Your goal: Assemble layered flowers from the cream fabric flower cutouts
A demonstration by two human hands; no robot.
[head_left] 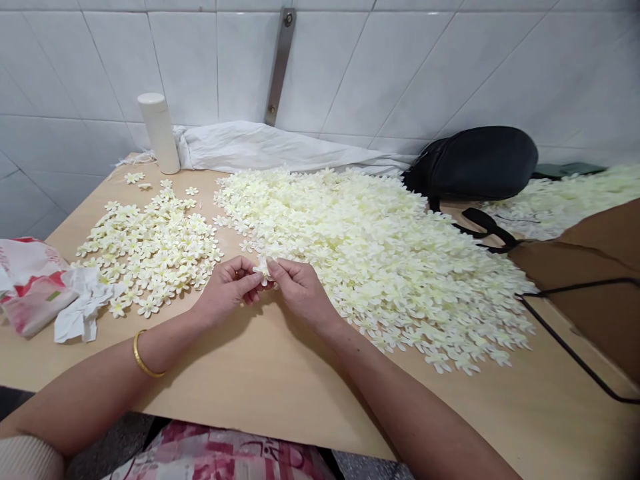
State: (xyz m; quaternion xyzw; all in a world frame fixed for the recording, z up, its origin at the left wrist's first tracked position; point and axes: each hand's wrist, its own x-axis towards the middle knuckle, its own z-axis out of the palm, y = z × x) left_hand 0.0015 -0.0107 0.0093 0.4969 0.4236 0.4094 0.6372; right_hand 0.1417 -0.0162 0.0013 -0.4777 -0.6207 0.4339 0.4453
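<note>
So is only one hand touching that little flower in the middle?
No, the fingers of both the left hand and the right hand are on the small pale flower.

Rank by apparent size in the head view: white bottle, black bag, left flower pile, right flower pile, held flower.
Largest to smallest:
1. Right flower pile
2. Left flower pile
3. Black bag
4. White bottle
5. Held flower

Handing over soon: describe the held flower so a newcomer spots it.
On the tan table, a smaller flower pile lies left of a larger pile. Near the gap between them, the left grip and right grip meet at the flower, the only one held.
</note>
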